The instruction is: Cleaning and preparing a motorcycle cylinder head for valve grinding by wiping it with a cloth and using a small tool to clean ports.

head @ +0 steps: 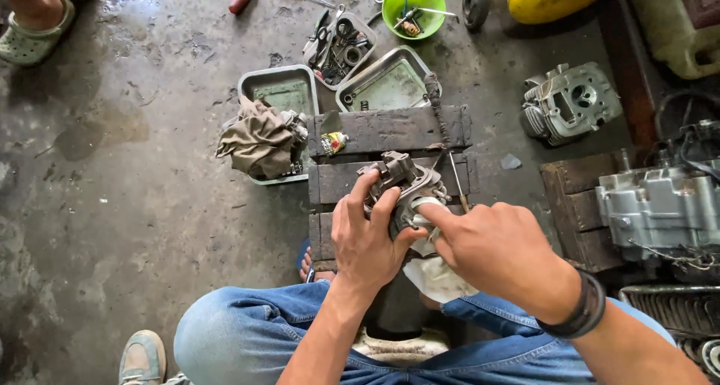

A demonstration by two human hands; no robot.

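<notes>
The left hand (365, 239) is wrapped around a grey engine part (403, 186), fingers curled over its near side, holding it above a dark wooden block (390, 130). The right hand (495, 246) presses a white cloth (435, 276) against the part's right side, forefinger stretched out and the other fingers bunched on the cloth. Metal trays (281, 85), a brown rag (259, 141) and a green bowl (412, 6) lie beyond on the concrete floor (127, 175).

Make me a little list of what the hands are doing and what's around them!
Left hand: left hand grips a grey metal engine part
Right hand: right hand presses a white cloth on the part
Under them: dark wooden crate
Behind: two metal trays, a brown rag, a green bowl
Floor: wet concrete floor
</notes>
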